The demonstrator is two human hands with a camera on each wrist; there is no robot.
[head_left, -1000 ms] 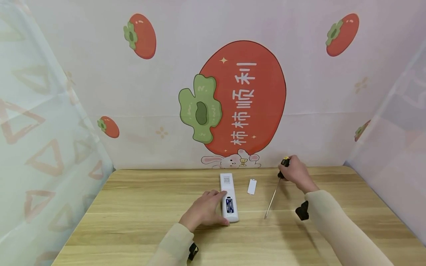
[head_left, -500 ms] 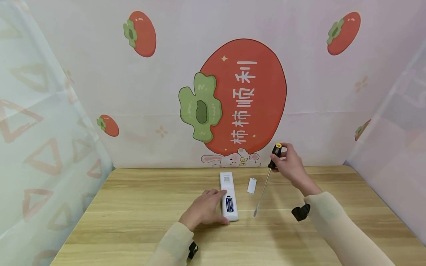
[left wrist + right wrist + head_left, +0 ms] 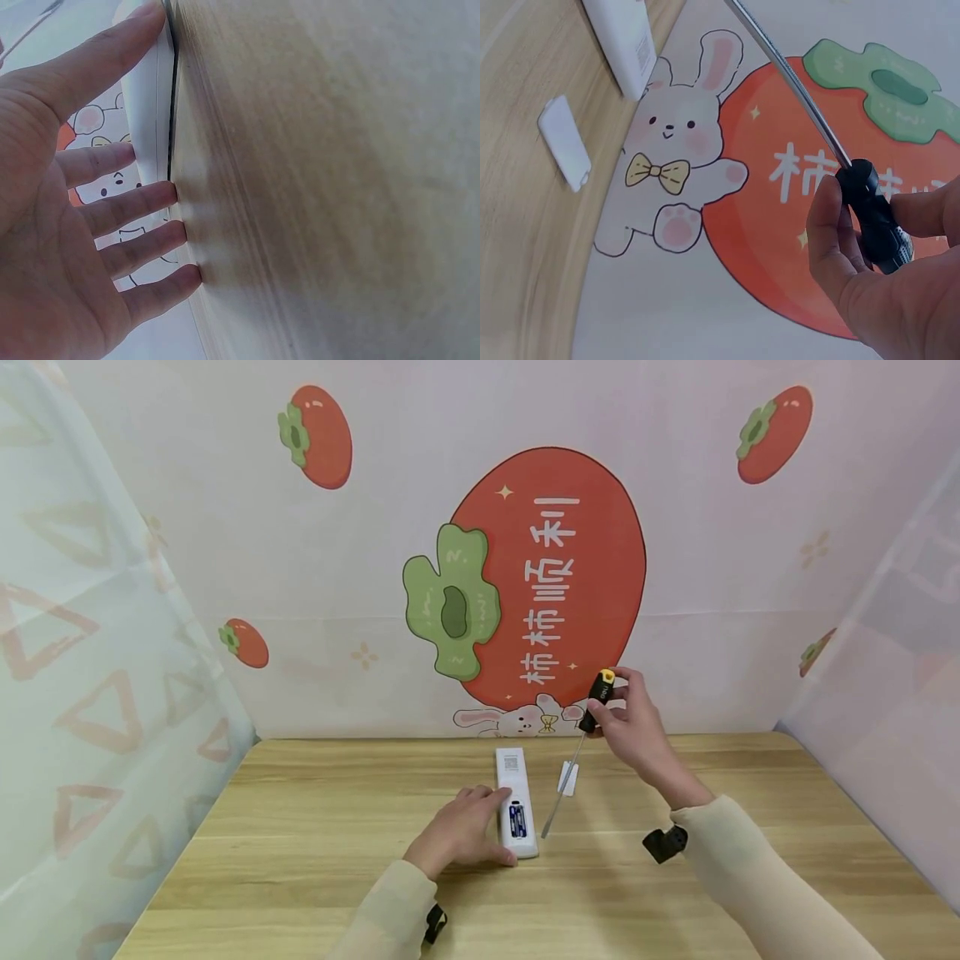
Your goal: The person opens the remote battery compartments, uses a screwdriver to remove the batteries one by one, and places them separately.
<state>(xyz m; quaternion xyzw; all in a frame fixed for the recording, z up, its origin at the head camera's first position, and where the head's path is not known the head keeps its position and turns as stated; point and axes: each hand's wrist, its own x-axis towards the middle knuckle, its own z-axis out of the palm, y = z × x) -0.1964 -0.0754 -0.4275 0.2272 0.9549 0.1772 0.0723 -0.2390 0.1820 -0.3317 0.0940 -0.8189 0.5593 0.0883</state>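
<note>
A white remote control [image 3: 507,779] lies back up on the table, its battery compartment uncovered and showing blue batteries [image 3: 517,821]. My left hand [image 3: 459,831] rests at its left side with straight, spread fingers. In the left wrist view, the thumb [image 3: 112,60] and index fingertip touch the remote, while the other fingertips rest on the table. My right hand [image 3: 637,727] grips the black handle of a screwdriver [image 3: 597,702] between thumb and fingers. Its steel shaft [image 3: 795,86] slants down, with the flat tip just right of the remote's lower end, apparently apart from it.
A small white battery cover [image 3: 564,142] lies on the wooden table [image 3: 315,843], right of the remote. Behind the table's far edge stands a backdrop [image 3: 360,552] printed with persimmons and a rabbit. Pale patterned sheets hang at the left and right.
My right hand has carried the screwdriver leftward and raised its handle, bringing the tip close to the remote's right edge. The left hand and the remote have stayed in place.
</note>
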